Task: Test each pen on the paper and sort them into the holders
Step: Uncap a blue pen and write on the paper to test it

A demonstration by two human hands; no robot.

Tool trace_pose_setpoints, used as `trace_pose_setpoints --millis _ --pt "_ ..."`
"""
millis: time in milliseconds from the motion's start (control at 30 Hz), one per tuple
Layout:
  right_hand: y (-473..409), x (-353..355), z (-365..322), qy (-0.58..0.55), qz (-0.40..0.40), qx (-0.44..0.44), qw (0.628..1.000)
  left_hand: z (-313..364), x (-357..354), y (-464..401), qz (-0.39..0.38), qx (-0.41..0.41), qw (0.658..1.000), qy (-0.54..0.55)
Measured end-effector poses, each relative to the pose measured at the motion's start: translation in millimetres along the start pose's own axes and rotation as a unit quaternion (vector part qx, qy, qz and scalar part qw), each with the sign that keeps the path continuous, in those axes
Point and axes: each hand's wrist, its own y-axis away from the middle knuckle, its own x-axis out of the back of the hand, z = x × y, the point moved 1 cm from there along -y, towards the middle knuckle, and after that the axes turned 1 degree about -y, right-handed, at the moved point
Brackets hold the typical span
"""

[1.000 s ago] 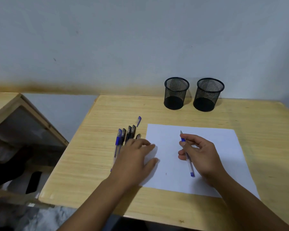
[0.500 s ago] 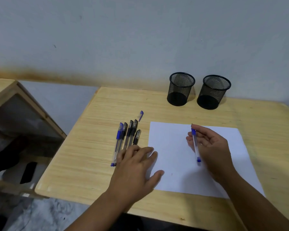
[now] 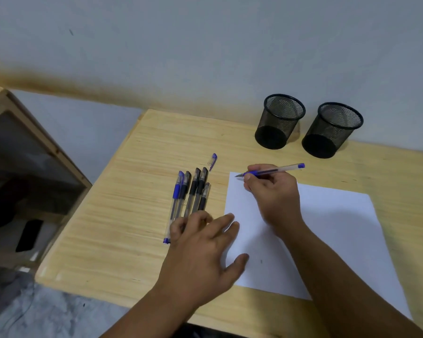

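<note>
The right hand (image 3: 274,191) has turned the uncapped blue pen (image 3: 274,170) tip-down to the paper's (image 3: 327,215) far-left corner – ready to scribble – while the left hand (image 3: 200,242), fingers spread, rests flat on the paper's left edge – five pens (image 3: 191,191) wait beside it

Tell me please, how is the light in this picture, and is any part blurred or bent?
Head view: soft, even light, no glare; the right hand casts a faint shadow on the white paper sheet; the left hand looks slightly blurred; the wide lens bends the light wooden table edges, and the two black mesh pen holders lean outward.
</note>
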Motion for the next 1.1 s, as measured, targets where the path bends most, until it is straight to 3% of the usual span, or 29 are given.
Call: trace_pose_setpoints --millis 467,1100 --pt "-12.4 -9.4 4.9 0.163 0.064 0.051 0.983 -2.8 0.6 -0.9 0.004 0.006 1.0 0.022" --pt "-15.4 -9.0 0.6 0.124 0.05 0.026 0.991 -3.7 0.8 -1.7 -0.008 0.015 0.999 0.036"
